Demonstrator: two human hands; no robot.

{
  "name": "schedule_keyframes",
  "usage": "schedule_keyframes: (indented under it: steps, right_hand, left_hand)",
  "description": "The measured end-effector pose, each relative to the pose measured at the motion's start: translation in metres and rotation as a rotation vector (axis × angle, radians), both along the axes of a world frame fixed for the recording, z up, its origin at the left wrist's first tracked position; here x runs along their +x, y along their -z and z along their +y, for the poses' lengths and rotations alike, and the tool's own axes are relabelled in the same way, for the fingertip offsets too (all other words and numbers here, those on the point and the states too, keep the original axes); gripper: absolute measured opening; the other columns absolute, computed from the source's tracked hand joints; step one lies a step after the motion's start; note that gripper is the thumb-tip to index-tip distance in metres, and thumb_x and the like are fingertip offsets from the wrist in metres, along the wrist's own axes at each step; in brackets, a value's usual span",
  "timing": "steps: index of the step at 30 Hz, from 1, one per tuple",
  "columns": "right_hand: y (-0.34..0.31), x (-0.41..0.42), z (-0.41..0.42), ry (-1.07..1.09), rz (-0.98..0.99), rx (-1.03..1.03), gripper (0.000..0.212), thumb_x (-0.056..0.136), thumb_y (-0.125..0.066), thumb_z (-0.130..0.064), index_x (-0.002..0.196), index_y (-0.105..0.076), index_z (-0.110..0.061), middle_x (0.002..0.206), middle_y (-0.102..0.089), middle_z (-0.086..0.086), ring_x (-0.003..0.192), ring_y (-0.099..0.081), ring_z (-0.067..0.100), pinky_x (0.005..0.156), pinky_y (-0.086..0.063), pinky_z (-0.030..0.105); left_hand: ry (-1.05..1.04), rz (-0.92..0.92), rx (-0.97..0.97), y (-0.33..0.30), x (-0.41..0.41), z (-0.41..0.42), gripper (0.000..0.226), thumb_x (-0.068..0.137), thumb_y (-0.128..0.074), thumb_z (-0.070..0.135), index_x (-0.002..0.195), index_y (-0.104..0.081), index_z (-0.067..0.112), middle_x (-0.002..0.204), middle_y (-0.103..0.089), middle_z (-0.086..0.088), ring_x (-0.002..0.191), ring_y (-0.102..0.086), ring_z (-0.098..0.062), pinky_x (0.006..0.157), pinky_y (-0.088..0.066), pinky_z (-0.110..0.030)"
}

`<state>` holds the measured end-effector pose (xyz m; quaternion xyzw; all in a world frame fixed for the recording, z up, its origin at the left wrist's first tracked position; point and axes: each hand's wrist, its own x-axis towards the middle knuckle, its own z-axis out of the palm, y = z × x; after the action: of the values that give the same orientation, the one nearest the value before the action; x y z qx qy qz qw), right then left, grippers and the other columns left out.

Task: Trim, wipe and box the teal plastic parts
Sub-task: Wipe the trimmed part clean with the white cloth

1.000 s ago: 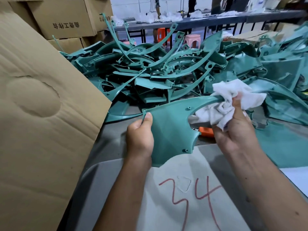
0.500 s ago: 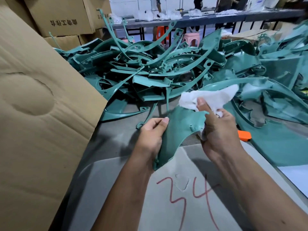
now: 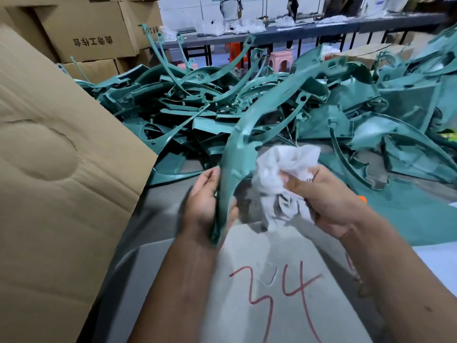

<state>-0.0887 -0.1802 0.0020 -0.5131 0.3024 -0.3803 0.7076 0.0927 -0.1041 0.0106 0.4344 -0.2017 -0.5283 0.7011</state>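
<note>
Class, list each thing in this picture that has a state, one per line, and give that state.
Left hand: grips the teal part.
Teal part: held up, edge-on.
Right hand: grips the white cloth.
White cloth: crumpled, beside the part.
Teal pile: loose, tangled.
Cardboard flap: open.

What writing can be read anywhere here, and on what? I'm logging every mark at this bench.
"34": handwritten in red on the pale sheet under the hands.
Six printed dark characters on the side of the cardboard box at upper left: they appear upside down and I cannot read them reliably.
A neighbouring box bears print that is mostly cut off, unreadable.
The signs on the back wall are too small and blurred to read.
</note>
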Motion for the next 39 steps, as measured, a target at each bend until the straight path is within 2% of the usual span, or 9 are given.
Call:
schedule_keyframes:
  steps: [3,6,8,12,19,24,27,35,39]
  right_hand:
    - [-0.002,0.008,0.003,0.301,-0.343,0.259,0.055,0.089,-0.071,-0.034,0.131,-0.065,0.001,0.112,-0.073,0.021,0.095,-0.073,0.036,0.081,-0.061,0.051]
    - [-0.008,0.014,0.003,0.433,-0.551,0.417,0.048,0.102,-0.058,-0.038,0.139,-0.064,-0.008,0.133,-0.07,0.015,0.124,-0.066,0.034,0.109,-0.049,0.057]
    - [-0.012,0.014,0.004,0.471,-0.589,0.379,0.045,0.105,-0.054,-0.037,0.139,-0.064,-0.009,0.133,-0.07,0.015,0.124,-0.067,0.033,0.109,-0.049,0.057]
    - [-0.017,0.015,0.01,0.48,-0.571,0.244,0.046,0.101,-0.058,-0.034,0.138,-0.063,-0.006,0.13,-0.072,0.015,0.116,-0.071,0.03,0.083,-0.064,0.045]
    - [-0.018,0.007,0.012,0.585,-0.438,0.07,0.023,0.094,-0.071,-0.03,0.108,-0.069,-0.012,0.087,-0.079,0.003,0.064,-0.075,0.021,0.049,-0.058,0.031]
    - [-0.013,0.01,0.012,0.543,-0.385,0.014,0.04,0.09,-0.076,-0.028,0.122,-0.068,-0.006,0.101,-0.08,0.008,0.067,-0.076,0.026,0.054,-0.06,0.036]
    - [-0.008,0.016,0.014,0.502,-0.369,0.017,0.027,0.082,-0.081,-0.026,0.106,-0.078,-0.014,0.096,-0.08,0.01,0.069,-0.071,0.026,0.073,-0.047,0.041]
    - [-0.007,0.025,0.017,0.338,-0.336,0.087,0.011,0.079,-0.076,-0.016,0.085,-0.085,-0.018,0.104,-0.08,0.009,0.085,-0.07,0.029,0.08,-0.049,0.038]
    - [-0.007,0.025,0.018,0.284,-0.302,0.178,0.035,0.074,-0.08,-0.017,0.107,-0.078,-0.006,0.113,-0.076,0.019,0.098,-0.059,0.034,0.087,-0.045,0.041]
  left_hand:
    - [-0.084,-0.099,0.001,0.003,0.007,-0.003,0.009,0.107,-0.047,0.017,0.11,-0.054,0.012,0.068,-0.05,-0.007,0.033,-0.044,-0.004,0.034,-0.034,-0.012]
    - [-0.068,-0.071,0.001,0.003,0.004,-0.001,0.008,0.106,-0.049,0.016,0.107,-0.056,0.012,0.066,-0.05,-0.007,0.032,-0.045,-0.005,0.035,-0.035,-0.012]
    - [-0.052,-0.049,0.003,0.003,0.003,-0.002,0.008,0.106,-0.049,0.016,0.108,-0.056,0.011,0.063,-0.051,-0.005,0.031,-0.045,-0.005,0.034,-0.035,-0.011]
    - [-0.015,-0.091,0.051,0.004,0.001,-0.001,0.012,0.106,-0.051,0.018,0.112,-0.058,0.011,0.069,-0.054,-0.008,0.036,-0.047,-0.007,0.036,-0.036,-0.013]
    - [0.081,-0.2,0.127,0.008,-0.019,-0.001,0.006,0.103,-0.055,0.014,0.099,-0.06,0.012,0.067,-0.06,-0.006,0.036,-0.051,-0.008,0.036,-0.038,-0.013]
    - [0.019,-0.253,0.09,0.01,-0.019,-0.003,0.005,0.102,-0.058,0.011,0.1,-0.061,0.008,0.08,-0.062,-0.005,0.051,-0.057,-0.007,0.047,-0.046,-0.014]
    - [0.002,-0.271,0.076,0.013,-0.017,-0.003,0.01,0.101,-0.059,0.012,0.091,-0.062,0.012,0.078,-0.063,-0.003,0.056,-0.057,-0.009,0.049,-0.047,-0.015]
    - [-0.046,-0.299,0.054,0.014,-0.011,-0.001,0.013,0.101,-0.059,0.012,0.089,-0.063,0.014,0.077,-0.064,-0.004,0.055,-0.057,-0.009,0.048,-0.046,-0.016]
    - [-0.097,-0.306,0.057,0.015,-0.009,-0.001,0.012,0.1,-0.06,0.011,0.089,-0.063,0.015,0.08,-0.063,-0.007,0.057,-0.057,-0.011,0.05,-0.046,-0.019]
